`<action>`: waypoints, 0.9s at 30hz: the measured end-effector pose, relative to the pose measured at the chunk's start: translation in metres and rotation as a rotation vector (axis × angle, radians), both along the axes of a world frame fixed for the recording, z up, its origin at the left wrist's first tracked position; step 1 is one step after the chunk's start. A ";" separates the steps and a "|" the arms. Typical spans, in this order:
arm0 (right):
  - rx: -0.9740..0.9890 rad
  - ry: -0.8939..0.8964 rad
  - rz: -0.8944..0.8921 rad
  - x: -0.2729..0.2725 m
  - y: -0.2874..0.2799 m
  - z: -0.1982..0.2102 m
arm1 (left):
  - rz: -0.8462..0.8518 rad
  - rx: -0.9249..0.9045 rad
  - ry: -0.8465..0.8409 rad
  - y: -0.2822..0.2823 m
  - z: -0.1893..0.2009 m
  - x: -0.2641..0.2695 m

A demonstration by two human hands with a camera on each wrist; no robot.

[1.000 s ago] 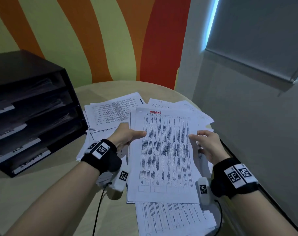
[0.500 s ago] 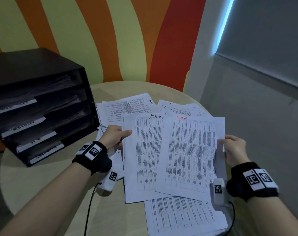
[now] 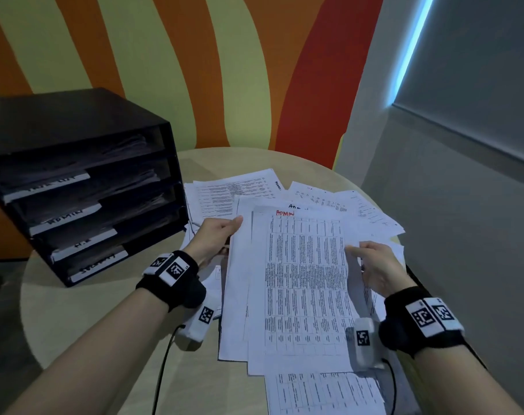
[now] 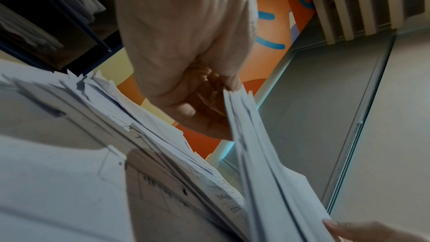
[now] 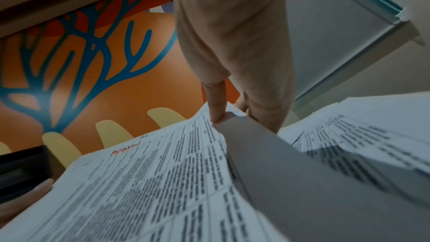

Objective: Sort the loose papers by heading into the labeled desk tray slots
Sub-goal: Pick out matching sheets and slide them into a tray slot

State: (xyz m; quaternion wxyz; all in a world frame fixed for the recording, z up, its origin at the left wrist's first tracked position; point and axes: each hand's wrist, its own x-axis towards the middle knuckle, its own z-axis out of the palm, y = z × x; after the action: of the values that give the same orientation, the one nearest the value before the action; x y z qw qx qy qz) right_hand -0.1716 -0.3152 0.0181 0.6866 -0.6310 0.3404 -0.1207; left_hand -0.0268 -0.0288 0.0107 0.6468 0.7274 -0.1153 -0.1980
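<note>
Striped wall behind; desk tray (image 3: pixel 84 187) slots part-filled, loose papers (image 3: pixel 338 202) remain; left hand (image 3: pixel 216 238) and right hand (image 3: pixel 374 265) pinch ADMIN sheets (image 3: pixel 302 283).

The top label (image 3: pixel 58 183) on the black tray (image 3: pixel 84 187) is too blurry to read. The held papers (image 3: pixel 302 283) hide the left hand's fingers and most sheets under them. The bottom sheet (image 3: pixel 323 393) is cut off.

- Left hand (image 4: pixel 186 65) pinches the edge of a thin sheaf (image 4: pixel 267 154).
- Below the grip, a loose pile (image 4: pixel 93 154).
- A fingertip (image 4: pixel 337 227) touches the sheaf's far end.
</note>
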 end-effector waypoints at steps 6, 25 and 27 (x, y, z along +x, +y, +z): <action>-0.017 0.017 0.025 0.002 0.009 0.001 | 0.029 -0.090 0.093 -0.005 0.005 -0.008; -0.044 0.101 0.033 -0.003 -0.004 0.005 | 0.294 -0.187 -0.012 0.016 0.004 0.013; -0.021 0.078 0.082 -0.001 0.008 0.012 | 0.216 -0.173 0.049 0.012 0.003 0.011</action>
State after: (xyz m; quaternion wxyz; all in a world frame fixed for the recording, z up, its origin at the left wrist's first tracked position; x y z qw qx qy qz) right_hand -0.1723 -0.3071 0.0305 0.6705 -0.6559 0.3393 -0.0715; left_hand -0.0158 -0.0166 0.0135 0.7272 0.6722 -0.0369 -0.1342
